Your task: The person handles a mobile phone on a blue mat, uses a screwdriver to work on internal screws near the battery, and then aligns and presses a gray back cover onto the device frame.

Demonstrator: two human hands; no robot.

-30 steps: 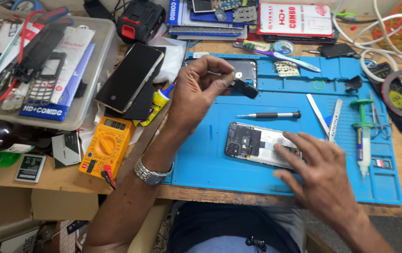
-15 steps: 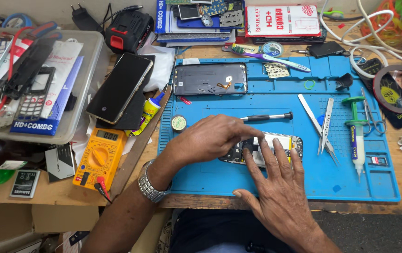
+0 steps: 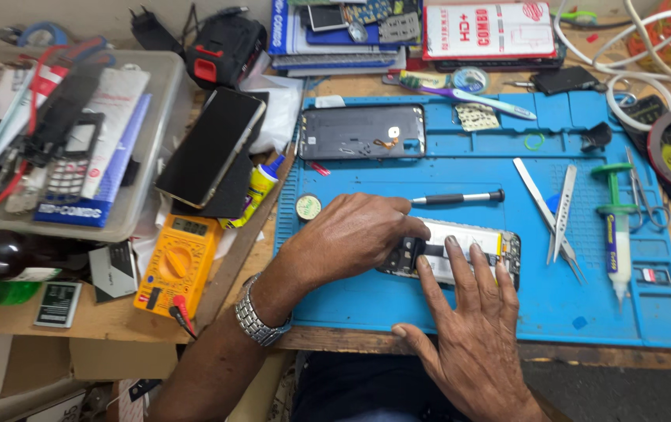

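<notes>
2 hands meet on one opened phone point(image 3: 468, 252) at the centre of the frame. The left hand point(image 3: 351, 238) comes in from the lower left and lies curled over the phone's left end, knuckles up; its fingertips are hidden under the hand, so whether its grip pinches a part or only presses cannot be told. The right hand point(image 3: 472, 344) comes up from the bottom edge, its grip spread, with the fingers point(image 3: 454, 258) laid flat across the phone's exposed inside and holding nothing.

The phone lies flat on the blue mat point(image 3: 429, 312), its long axis running left to right across the frame, tilted slightly down to the right. Its left end sits under the left hand, which is the nearer of the 2 to that end; its right end pokes out beyond the right fingers.

Just above the phone, a black-handled screwdriver point(image 3: 461, 198) lies parallel to it, tip toward the left hand. Further up the mat rests a separate grey back cover point(image 3: 363, 133). To the right lie 2 tweezers point(image 3: 558, 215) and a green syringe point(image 3: 615, 234). Left of the mat, on the wooden worktop point(image 3: 234, 266), sits a yellow multimeter point(image 3: 175, 266).
</notes>
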